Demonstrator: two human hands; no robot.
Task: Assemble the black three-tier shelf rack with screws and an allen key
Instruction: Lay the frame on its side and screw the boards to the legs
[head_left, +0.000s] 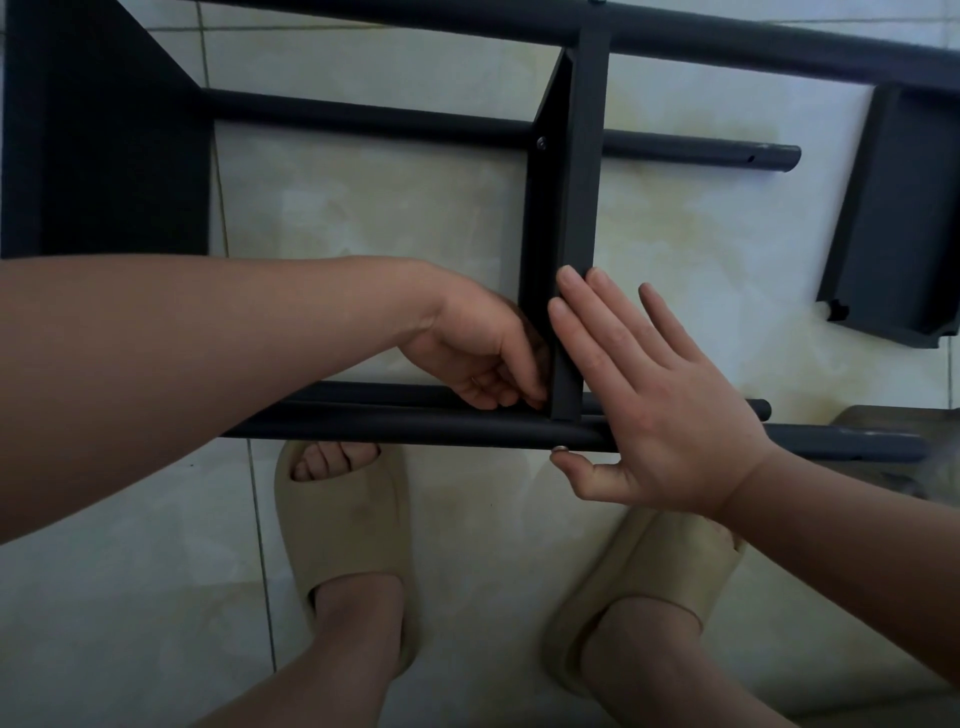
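Note:
The black rack lies on its side on the tiled floor. Its middle shelf panel (569, 208) stands on edge between the far poles and the near pole (415, 428). My left hand (483, 353) reaches in on the panel's left side, fingers curled at the joint where panel meets pole; what they hold is hidden. My right hand (649, 400) lies flat with straight fingers against the panel's right face, its thumb touching a small silver screw head (559, 449) on the near pole. No allen key is in view.
A solid black shelf (104, 156) stands at the left. A loose black shelf panel (898, 218) lies on the floor at the right. A screw (541, 142) sits at the far joint. My feet in beige slippers (343, 525) stand just under the near pole.

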